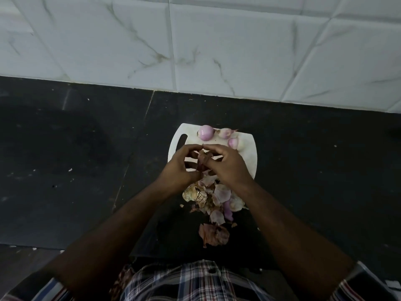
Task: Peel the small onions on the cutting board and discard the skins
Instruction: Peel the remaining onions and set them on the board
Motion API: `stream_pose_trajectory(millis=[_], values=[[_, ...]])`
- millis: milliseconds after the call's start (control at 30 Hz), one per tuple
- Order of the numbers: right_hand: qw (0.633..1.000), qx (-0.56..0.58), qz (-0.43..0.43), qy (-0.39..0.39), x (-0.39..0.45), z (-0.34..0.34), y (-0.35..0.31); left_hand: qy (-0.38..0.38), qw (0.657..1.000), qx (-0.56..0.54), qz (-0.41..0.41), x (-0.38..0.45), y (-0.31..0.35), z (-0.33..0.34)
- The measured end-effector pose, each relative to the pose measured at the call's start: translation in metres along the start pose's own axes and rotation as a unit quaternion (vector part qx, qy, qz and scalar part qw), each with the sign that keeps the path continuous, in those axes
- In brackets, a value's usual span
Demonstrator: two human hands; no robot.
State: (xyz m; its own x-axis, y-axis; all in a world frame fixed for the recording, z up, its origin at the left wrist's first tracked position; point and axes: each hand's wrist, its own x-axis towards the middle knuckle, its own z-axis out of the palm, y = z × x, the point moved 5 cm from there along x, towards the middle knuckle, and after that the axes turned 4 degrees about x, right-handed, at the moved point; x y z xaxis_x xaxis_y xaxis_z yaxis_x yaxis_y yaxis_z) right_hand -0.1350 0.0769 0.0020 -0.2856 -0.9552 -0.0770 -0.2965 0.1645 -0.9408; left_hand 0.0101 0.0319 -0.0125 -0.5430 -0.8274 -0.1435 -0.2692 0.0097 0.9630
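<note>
A white cutting board [249,157] lies on the dark counter. At its far edge sit three peeled small onions: a round purple one [206,132], a paler one [225,133] and one at the right [235,143]. Above the board's near half my left hand [181,168] and my right hand [227,165] meet, both curled round a small onion with brown skin [202,161], fingertips touching over it. The onion is mostly hidden by my fingers. A heap of discarded skins [217,198] lies on the counter just below my hands.
The dark stone counter [76,159] stretches left and right of the board. A white marble-tiled wall [195,40] rises behind it. A large brown skin piece [213,234] lies nearest the counter's front edge, by my checked shirt [195,281].
</note>
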Motion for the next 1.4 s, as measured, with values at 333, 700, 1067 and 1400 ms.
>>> stream_pose_trajectory(millis=[333,700,1067,1400], values=[[0.982,-0.121,-0.121,0.077,-0.023,-0.012,-0.017,-0.013,0.995,-0.1,0.008,-0.019,0.003,0.005],[0.999,-0.006,-0.034,0.035,-0.03,-0.016,-0.001,-0.041,0.961,-0.271,-0.04,-0.035,-0.005,0.008],[0.985,-0.099,-0.101,0.097,-0.041,0.0,-0.012,-0.019,0.968,-0.243,-0.057,-0.036,-0.006,0.01],[0.993,-0.113,0.01,0.029,-0.038,-0.022,0.021,-0.036,0.927,-0.357,-0.11,-0.039,-0.009,0.001]])
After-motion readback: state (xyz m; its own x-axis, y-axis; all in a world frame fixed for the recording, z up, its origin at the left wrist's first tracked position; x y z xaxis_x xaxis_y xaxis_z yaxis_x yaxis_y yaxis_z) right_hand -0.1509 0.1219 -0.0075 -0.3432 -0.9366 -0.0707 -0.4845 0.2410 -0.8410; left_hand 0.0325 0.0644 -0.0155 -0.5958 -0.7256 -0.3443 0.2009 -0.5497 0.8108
